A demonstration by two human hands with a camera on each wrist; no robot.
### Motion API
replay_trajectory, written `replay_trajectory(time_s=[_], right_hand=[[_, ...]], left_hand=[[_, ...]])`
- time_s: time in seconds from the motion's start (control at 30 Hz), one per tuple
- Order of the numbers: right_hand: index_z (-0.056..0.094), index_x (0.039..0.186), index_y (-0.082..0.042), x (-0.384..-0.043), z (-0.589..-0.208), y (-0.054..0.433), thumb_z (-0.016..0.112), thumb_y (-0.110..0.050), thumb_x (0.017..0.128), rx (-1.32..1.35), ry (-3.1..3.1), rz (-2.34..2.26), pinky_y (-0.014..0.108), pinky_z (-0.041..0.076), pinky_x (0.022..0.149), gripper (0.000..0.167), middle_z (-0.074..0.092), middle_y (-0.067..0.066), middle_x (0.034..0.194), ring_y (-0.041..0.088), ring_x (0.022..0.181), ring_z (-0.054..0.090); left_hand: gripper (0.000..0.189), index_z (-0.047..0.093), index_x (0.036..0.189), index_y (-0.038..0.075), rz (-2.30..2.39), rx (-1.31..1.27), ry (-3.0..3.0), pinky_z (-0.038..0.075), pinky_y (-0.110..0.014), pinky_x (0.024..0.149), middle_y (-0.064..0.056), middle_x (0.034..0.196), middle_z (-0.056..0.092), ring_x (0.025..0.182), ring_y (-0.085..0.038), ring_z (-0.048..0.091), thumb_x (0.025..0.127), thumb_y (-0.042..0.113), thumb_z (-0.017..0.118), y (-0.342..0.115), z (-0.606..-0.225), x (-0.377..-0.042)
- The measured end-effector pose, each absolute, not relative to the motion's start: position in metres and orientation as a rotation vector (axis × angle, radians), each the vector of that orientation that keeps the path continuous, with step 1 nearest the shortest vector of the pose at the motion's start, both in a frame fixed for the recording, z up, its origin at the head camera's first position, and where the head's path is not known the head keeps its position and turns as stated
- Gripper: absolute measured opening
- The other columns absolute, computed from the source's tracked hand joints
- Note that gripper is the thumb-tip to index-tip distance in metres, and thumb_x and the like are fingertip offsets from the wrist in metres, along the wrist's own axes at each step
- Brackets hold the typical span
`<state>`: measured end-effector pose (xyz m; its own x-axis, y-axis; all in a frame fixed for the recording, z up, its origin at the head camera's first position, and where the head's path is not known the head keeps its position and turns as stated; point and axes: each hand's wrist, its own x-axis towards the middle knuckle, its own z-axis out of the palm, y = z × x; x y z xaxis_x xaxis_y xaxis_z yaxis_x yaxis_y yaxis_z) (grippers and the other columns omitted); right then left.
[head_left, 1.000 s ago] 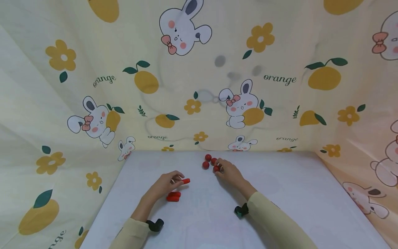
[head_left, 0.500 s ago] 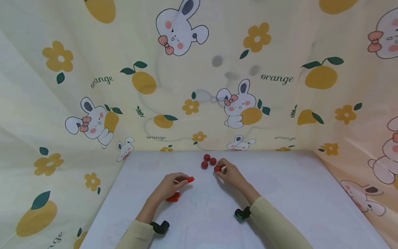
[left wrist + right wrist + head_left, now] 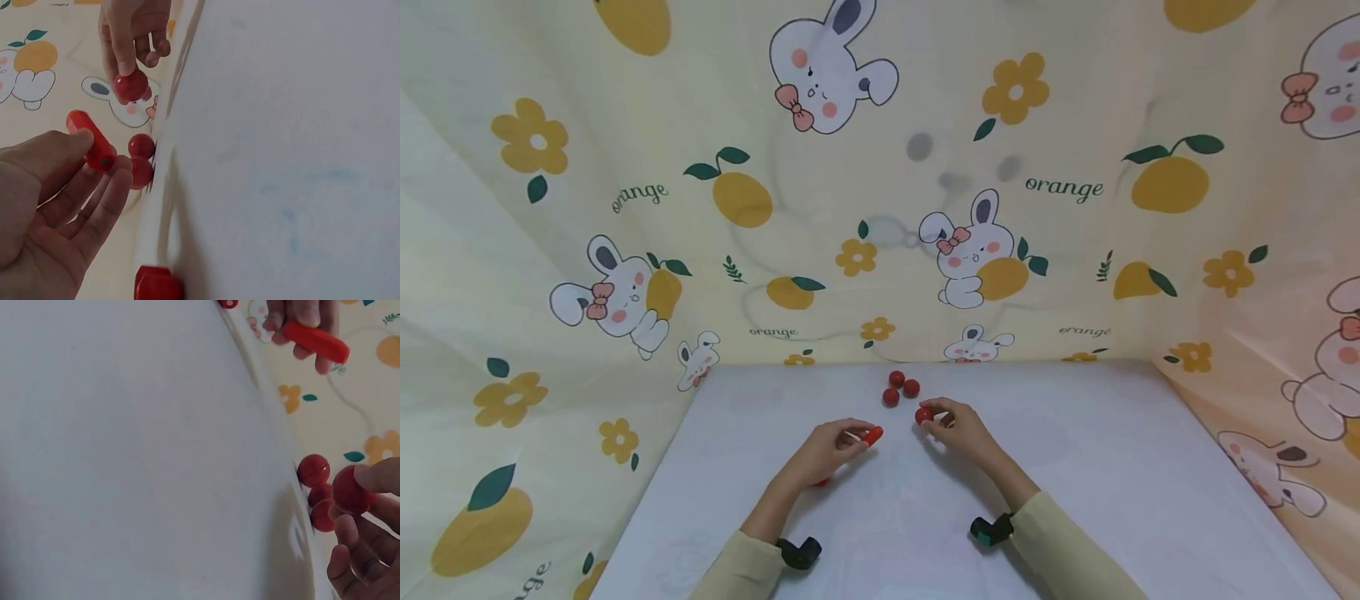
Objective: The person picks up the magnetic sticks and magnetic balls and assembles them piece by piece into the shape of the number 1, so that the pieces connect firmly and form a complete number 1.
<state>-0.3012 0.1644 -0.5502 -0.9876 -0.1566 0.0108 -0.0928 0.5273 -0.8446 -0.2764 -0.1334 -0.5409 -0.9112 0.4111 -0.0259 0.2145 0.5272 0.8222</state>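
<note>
In the head view, my left hand [image 3: 831, 450] pinches a short red stick [image 3: 872, 436] between thumb and fingers, above the table. The left wrist view shows a small dark hole in the end of that red stick [image 3: 92, 141]. Facing it, my right hand [image 3: 964, 429] holds a glossy red ball [image 3: 924, 415] by its fingertips; a thin seam or shading marks the ball [image 3: 352, 489] in the right wrist view. A gap separates stick and ball. More red sticks [image 3: 157, 284] lie on the table, mostly hidden behind my left wrist in the head view.
Three other red balls [image 3: 891, 397] sit grouped near the back of the white table [image 3: 1075, 467]. Behind and along the sides hangs a cream curtain [image 3: 820, 183] printed with rabbits and oranges. A black wrist camera [image 3: 800, 553] is strapped at each wrist.
My left hand has moved right with the red stick and turned it slightly. My right hand has drawn its red ball away from the other balls, a little toward me.
</note>
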Motion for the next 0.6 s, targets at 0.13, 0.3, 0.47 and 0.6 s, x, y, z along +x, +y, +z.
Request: replay_trajectory(time_s=[0.13,0.3,0.47,0.6], right_hand=[[0.073,0.134,-0.015,-0.297,-0.551,0.166,0.079,-0.017,0.1,-0.231,2.683,-1.504,0.031,0.058,0.074,0.035,0.074,0.005,0.122,0.018,0.093,0.065],[0.073,0.134,-0.014,-0.293,-0.553,0.172,0.079,-0.021,0.1,-0.245,2.661,-1.529,0.032,0.059,0.075,0.036,0.075,0.006,0.121,0.019,0.093,0.067],[0.073,0.134,-0.021,-0.289,-0.557,0.177,0.079,-0.025,0.1,-0.213,2.619,-1.568,0.034,0.06,0.075,0.036,0.074,0.006,0.126,0.021,0.097,0.068],[0.072,0.136,-0.024,-0.287,-0.56,0.18,0.08,-0.027,0.099,-0.178,2.59,-1.602,0.035,0.06,0.072,0.038,0.073,0.007,0.126,0.021,0.094,0.068]], left_hand=[[0.035,0.072,0.137,0.016,1.329,0.527,2.543,0.061,-0.038,0.093,-0.003,0.127,0.073,0.105,-0.017,0.07,0.102,0.018,0.075,-0.125,-0.542,-0.274],[0.032,0.072,0.132,0.018,1.315,0.555,2.547,0.061,-0.037,0.091,0.0,0.116,0.075,0.102,-0.016,0.07,0.101,0.022,0.077,-0.114,-0.542,-0.272],[0.03,0.073,0.128,0.018,1.304,0.563,2.562,0.061,-0.037,0.091,0.002,0.107,0.075,0.099,-0.016,0.069,0.1,0.024,0.079,-0.102,-0.544,-0.27],[0.03,0.073,0.127,0.018,1.337,0.501,2.547,0.06,-0.031,0.085,0.004,0.102,0.075,0.093,-0.014,0.068,0.099,0.026,0.08,-0.093,-0.546,-0.266]])
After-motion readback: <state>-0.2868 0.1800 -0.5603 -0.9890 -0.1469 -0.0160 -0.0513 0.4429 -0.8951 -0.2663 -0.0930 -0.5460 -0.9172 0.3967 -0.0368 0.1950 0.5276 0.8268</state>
